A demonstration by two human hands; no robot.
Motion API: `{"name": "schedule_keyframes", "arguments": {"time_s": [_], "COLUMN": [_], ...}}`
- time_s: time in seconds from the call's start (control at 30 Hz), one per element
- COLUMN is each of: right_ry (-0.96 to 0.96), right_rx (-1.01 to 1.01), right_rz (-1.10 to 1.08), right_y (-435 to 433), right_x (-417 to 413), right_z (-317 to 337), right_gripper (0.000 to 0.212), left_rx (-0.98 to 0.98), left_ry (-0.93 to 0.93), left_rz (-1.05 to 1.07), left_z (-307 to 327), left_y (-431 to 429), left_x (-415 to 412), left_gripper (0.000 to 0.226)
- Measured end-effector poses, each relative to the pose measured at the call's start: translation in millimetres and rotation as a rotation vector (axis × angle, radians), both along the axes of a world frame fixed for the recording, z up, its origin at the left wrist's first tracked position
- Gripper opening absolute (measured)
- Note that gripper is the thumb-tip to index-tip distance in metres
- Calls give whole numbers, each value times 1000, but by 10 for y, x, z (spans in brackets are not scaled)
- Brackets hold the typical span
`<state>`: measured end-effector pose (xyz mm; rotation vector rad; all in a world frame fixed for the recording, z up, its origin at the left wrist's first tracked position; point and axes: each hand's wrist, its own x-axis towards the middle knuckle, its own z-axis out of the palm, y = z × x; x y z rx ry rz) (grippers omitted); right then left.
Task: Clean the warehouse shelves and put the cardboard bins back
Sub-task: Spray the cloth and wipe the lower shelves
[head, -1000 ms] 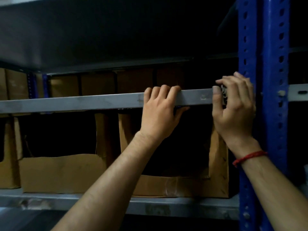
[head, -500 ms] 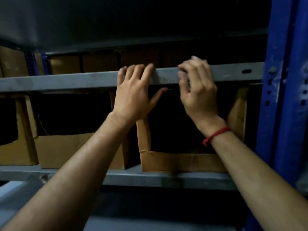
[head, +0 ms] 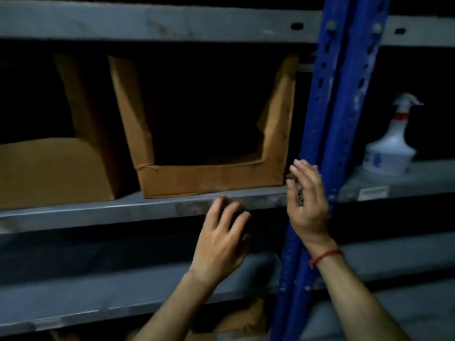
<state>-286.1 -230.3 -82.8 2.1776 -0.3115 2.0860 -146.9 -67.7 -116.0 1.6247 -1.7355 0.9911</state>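
Note:
An open-fronted cardboard bin (head: 209, 179) stands on the grey metal shelf (head: 110, 211), hard against the blue upright (head: 332, 94). A second cardboard bin (head: 49, 173) stands to its left. My left hand (head: 221, 239) is spread with straight fingers, its fingertips at the shelf's front lip just below the first bin. My right hand (head: 307, 200) is raised at the bin's lower right corner, in front of the upright, and pinches a small dark rag (head: 296, 189) between thumb and fingers. The bin's inside is dark.
A white spray bottle (head: 389, 148) stands on the neighbouring shelf right of the upright. A grey beam (head: 147, 20) runs overhead and a lower shelf (head: 98, 303) below. More cardboard (head: 246, 321) shows under that shelf.
Both hands have come down from the upper beam to the shelf below it. The view has dropped with them, and the spray bottle has come into sight.

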Motion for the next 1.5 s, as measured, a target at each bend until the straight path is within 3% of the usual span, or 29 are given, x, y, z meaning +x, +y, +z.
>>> {"name": "schedule_keyframes", "arguments": {"time_s": [0.1,0.17,0.27,0.37,0.43,0.57,0.63,0.77,0.9,1.03,1.17,1.3,1.5], "right_ry": [112,153,203,226,254,302,349,456,459,364,321,498,713], "right_rx": [5,-21,-57,-47,-35,-83,-128,-202,-334,-187,-243,-408,-392], "right_rz": [-44,-57,-77,-89,-80,-69,-68,-1,16,-1,15,108,196], "right_y": [-147,-152,-162,-217,-262,-314,-356,-432,-401,-423,-466,-504,-525], "right_x": [-140,-171,-218,-311,-381,-446,-481,-621,-549,-322,-285,-378,-489], "right_z": [-238,-312,-454,-588,-607,-662,-736,-749,-520,-371,-522,-712,-1186], "right_gripper": [34,38,39,42,43,49,57,68,60,44,41,36,33], "left_rx": [-98,-52,236,582,713,801,795,747,726,753,783,730,706], "left_ry": [110,185,448,847,1006,1084,1132,1232,1254,1288,1326,1360,1337], "left_rz": [-37,-69,-74,-82,-157,-270,-293,-268,-227,-208,-213,-185,-168], "left_z": [1,-108,-493,-842,-945,-1052,-1168,-1462,-1587,-1668,-1697,-1753,-1779], "left_y": [-248,-395,-558,-701,-791,-872,-891,-924,-941,-947,-950,-952,-993], "left_x": [-203,-340,-531,-605,-629,-693,-740,-799,-861,-845,-801,-816,-823], "left_gripper": [38,38,51,83,99,89,75,71,77,82,67,62,56]}}
